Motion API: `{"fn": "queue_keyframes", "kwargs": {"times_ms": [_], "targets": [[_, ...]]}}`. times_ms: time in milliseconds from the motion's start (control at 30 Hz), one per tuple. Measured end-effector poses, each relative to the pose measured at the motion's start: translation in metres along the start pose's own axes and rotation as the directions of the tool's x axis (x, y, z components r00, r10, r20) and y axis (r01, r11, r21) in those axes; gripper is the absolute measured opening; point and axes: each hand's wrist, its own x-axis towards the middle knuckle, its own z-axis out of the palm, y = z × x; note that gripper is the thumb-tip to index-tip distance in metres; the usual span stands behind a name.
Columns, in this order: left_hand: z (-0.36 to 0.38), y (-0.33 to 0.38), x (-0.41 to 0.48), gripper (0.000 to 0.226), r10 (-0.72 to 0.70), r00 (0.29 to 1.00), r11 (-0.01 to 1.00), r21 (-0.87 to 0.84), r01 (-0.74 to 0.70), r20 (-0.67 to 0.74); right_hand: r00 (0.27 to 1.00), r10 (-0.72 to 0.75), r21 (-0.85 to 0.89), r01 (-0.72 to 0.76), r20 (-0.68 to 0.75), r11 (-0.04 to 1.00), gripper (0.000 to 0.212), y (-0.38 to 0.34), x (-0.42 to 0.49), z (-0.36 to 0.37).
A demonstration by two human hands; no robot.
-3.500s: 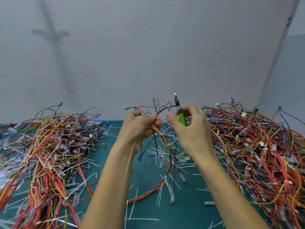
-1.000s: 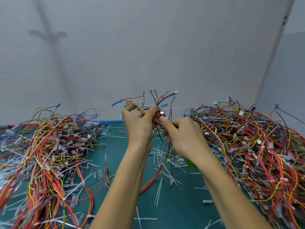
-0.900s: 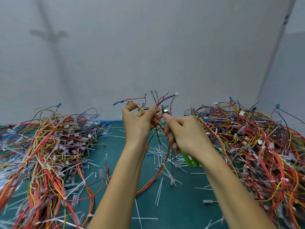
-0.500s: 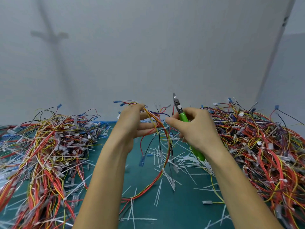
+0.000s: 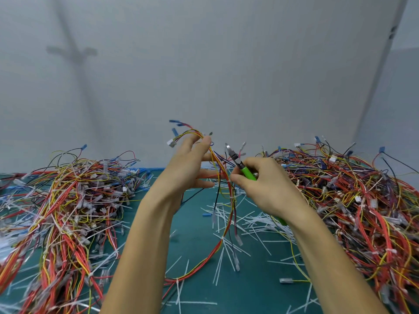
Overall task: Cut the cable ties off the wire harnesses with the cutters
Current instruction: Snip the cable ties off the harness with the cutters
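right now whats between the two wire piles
Head view: mat strewn with cut ties; above it the left hand holds a harness, the right hand the cutters.

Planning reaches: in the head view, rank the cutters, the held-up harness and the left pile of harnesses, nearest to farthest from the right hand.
1. cutters: gripped in the right hand.
2. held-up harness: just left.
3. left pile of harnesses: far left.

Metal-bladed cutters point(image 5: 243, 168) with glossy green plastic handles; matt table top point(image 5: 249, 291)
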Motion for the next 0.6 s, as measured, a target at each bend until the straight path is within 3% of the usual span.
{"fn": "queue_keyframes", "kwargs": {"times_ms": [100,233,433,600], "targets": [[0.0,-0.006,0.003,0.057,0.032,0.999,0.988,0.149,-0.036,0.025,0.999,0.042,0.193,-0.04,-0.003,0.98,0.01,-0.002,-0.001,-0.001],[0.001,-0.011,0.002,0.103,0.067,0.989,0.99,0.116,-0.082,0.13,0.999,0.039,0.42,-0.043,0.017,0.907,0.007,-0.008,-0.004,-0.003],[-0.003,-0.01,0.002,0.104,0.152,0.976,0.987,0.036,-0.16,0.158,0.996,0.088,0.666,-0.053,-0.018,0.744,0.006,-0.011,-0.006,0.001],[-0.001,-0.013,0.003,0.095,0.196,0.973,0.978,-0.095,-0.185,0.125,0.993,0.108,0.697,-0.042,-0.051,0.716,0.006,-0.012,-0.005,0.001]]}}
